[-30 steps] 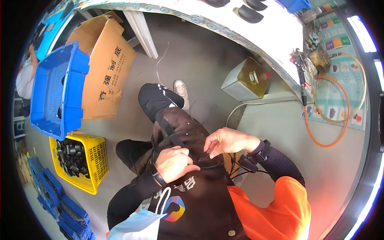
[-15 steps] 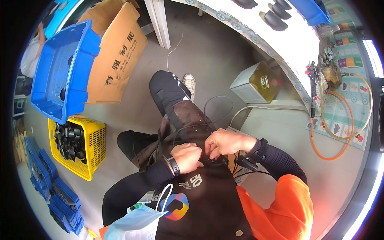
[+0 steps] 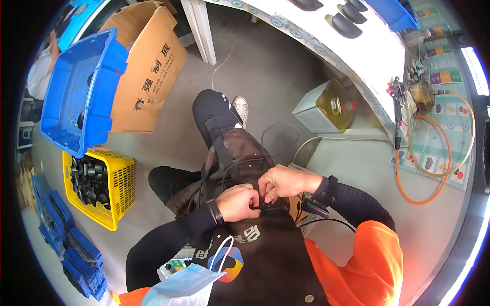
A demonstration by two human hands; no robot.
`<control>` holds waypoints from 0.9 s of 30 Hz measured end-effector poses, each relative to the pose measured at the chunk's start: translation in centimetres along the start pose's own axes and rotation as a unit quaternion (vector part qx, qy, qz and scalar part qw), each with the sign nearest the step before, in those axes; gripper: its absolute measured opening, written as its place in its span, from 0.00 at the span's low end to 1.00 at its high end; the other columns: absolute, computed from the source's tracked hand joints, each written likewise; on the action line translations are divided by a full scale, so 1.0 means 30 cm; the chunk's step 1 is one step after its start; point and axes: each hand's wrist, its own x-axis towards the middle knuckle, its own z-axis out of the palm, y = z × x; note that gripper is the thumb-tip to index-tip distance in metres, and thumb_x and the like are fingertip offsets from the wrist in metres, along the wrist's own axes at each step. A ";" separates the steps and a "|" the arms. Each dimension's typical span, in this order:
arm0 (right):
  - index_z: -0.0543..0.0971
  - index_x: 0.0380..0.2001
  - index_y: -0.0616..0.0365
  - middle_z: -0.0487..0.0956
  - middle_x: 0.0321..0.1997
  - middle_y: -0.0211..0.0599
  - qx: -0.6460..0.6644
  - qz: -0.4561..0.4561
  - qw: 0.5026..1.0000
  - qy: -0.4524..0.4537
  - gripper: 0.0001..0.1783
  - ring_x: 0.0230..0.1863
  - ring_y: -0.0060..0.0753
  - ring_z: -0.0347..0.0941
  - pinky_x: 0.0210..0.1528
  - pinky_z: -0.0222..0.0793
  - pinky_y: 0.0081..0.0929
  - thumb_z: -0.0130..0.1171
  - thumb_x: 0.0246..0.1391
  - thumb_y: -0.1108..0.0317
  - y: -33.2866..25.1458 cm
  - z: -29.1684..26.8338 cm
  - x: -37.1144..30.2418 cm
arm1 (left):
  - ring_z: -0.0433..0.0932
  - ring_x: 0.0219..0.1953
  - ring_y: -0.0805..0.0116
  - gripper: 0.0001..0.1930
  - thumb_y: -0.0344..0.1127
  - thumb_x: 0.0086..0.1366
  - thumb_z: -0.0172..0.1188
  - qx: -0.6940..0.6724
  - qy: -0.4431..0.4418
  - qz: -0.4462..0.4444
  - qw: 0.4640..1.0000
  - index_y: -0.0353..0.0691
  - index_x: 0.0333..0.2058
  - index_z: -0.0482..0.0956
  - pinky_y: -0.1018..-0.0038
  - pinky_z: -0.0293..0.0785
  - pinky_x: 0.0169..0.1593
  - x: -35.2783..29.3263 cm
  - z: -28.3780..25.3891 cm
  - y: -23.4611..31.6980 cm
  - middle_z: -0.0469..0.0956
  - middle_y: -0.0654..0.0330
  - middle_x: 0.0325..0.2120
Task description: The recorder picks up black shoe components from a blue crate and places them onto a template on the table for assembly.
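My left hand (image 3: 238, 203) and my right hand (image 3: 289, 181) meet at my waist, in front of the dark apron (image 3: 270, 260). Curled fingers close my left hand at a black piece (image 3: 271, 210) too dark to identify. Just above it, my right thumb and fingertips are pinched together; whatever they grip is too small to make out. A thin black cable (image 3: 239, 164) loops over my lap close to both hands. Beneath my right wrist lies a small black box-like device (image 3: 314, 208) with cables by it. A light-blue face mask (image 3: 184, 285) hangs at my chest.
Left of me are a blue crate (image 3: 76, 97), a cardboard box (image 3: 153, 81) and a yellow basket (image 3: 120, 191) of black parts. A white worktable (image 3: 377, 56) curves along the right, with a metal can (image 3: 319, 104) underneath and an orange hose (image 3: 446, 168) beside it.
Both hands have shifted slightly but stay together at my waist. My left fingers have moved onto the black piece, which now shows more. The mask hangs a little lower.
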 end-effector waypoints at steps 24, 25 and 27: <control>0.80 0.44 0.68 0.87 0.40 0.44 0.134 0.038 0.967 -0.214 0.11 0.39 0.35 0.88 0.44 0.86 0.29 0.68 0.60 0.78 0.106 -0.042 0.177 | 0.81 0.50 0.49 0.13 0.36 0.57 0.70 0.124 0.068 0.092 0.986 0.37 0.39 0.82 0.59 0.80 0.52 -0.015 0.038 0.004 0.80 0.50 0.42; 0.80 0.44 0.68 0.87 0.40 0.44 0.132 0.039 0.967 -0.216 0.11 0.39 0.35 0.88 0.44 0.86 0.29 0.68 0.60 0.78 0.103 -0.039 0.175 | 0.81 0.50 0.49 0.13 0.36 0.57 0.70 0.123 0.070 0.090 0.986 0.37 0.39 0.82 0.59 0.80 0.52 -0.005 0.016 0.007 0.80 0.50 0.42; 0.80 0.43 0.67 0.87 0.38 0.43 0.157 0.041 0.964 -0.213 0.10 0.38 0.34 0.88 0.44 0.85 0.29 0.69 0.61 0.77 0.094 -0.034 0.164 | 0.84 0.43 0.49 0.10 0.36 0.57 0.69 0.087 -0.044 0.058 0.994 0.37 0.35 0.84 0.59 0.81 0.49 0.008 -0.022 0.014 0.83 0.51 0.37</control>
